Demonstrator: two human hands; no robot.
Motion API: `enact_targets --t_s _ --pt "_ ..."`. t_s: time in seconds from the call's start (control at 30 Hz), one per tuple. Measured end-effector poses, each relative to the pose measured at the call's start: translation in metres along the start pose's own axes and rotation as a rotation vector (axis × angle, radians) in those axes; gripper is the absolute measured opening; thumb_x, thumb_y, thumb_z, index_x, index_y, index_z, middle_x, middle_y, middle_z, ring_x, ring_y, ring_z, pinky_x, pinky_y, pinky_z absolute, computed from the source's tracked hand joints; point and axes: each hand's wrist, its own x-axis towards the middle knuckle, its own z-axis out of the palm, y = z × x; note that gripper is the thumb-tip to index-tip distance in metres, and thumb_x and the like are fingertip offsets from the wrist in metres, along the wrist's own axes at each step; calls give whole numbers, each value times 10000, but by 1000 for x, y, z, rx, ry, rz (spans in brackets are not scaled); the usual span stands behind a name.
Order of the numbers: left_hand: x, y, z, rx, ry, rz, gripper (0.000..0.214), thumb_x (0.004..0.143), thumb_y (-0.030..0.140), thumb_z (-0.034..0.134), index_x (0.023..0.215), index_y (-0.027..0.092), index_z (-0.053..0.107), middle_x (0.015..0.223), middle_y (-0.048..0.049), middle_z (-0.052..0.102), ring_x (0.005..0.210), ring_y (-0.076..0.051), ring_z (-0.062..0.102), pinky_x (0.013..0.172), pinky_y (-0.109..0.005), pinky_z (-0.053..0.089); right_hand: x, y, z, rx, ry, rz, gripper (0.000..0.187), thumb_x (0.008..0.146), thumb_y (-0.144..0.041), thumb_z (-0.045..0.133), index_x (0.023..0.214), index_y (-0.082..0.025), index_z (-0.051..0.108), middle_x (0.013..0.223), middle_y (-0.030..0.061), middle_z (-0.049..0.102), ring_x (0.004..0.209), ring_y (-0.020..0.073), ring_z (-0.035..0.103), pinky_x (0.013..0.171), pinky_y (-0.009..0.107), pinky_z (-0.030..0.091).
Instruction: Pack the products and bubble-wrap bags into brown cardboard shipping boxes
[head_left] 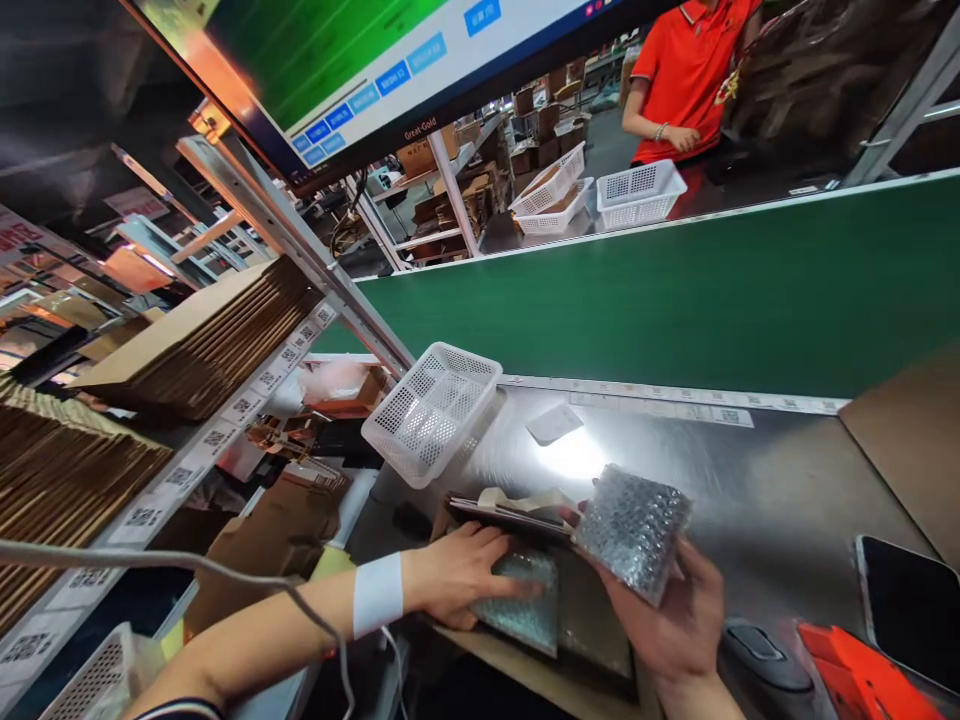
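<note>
My right hand [679,620] grips a small packet wrapped in bubble wrap [634,530] and holds it tilted above the steel table. My left hand [461,575], with a white wristband, lies flat with fingers stretched on another bubble-wrapped piece [525,600], which rests on a flat cardboard sheet [592,625] at the table's near edge. Just behind the hands lies a thin dark flat item [510,512] with crumpled paper on it.
A white mesh basket [431,410] leans tilted at the table's left. A green conveyor belt [675,290] runs behind. Flat cardboard stacks [202,345] fill the left shelves. A phone [911,605], an orange tool [862,680] and a white card [553,423] lie on the table. A person in orange [686,70] stands beyond more baskets [637,195].
</note>
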Motion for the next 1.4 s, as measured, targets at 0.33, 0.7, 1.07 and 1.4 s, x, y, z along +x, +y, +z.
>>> enact_targets --t_s 0.33,0.7,1.07,1.4 --pt "-1 17 -13 54 23 -54 996 819 346 870 1641 413 312 1619 -200 470 1386 -407 560 1071 -573 527 5 2 -2 -26 -52 -15 686 446 -661 890 1048 -343 806 935 60 837 1185 443 727 1197 695 437" --pt "17 -9 7 -28 -121 59 981 780 477 801 1608 227 339 1570 -239 491 1326 -446 551 1033 -589 511 8 12 -14 25 -211 -4 561 558 -681 881 927 -263 817 974 105 838 1250 434 700 1201 650 457" --pt "15 -15 27 6 -141 18 920 888 613 667 1575 97 337 1483 -272 556 1275 -416 573 1065 -531 443 12 12 -18 38 -35 65 615 509 -569 874 1062 -309 810 1076 98 837 1266 446 690 1209 671 454" --pt "21 -24 34 -25 -82 26 1001 819 583 692 1529 -37 357 1356 -283 632 1183 -392 629 995 -485 486 18 5 -28 -61 116 111 692 747 -689 688 1361 -371 722 1235 95 809 1224 403 723 1235 678 440"
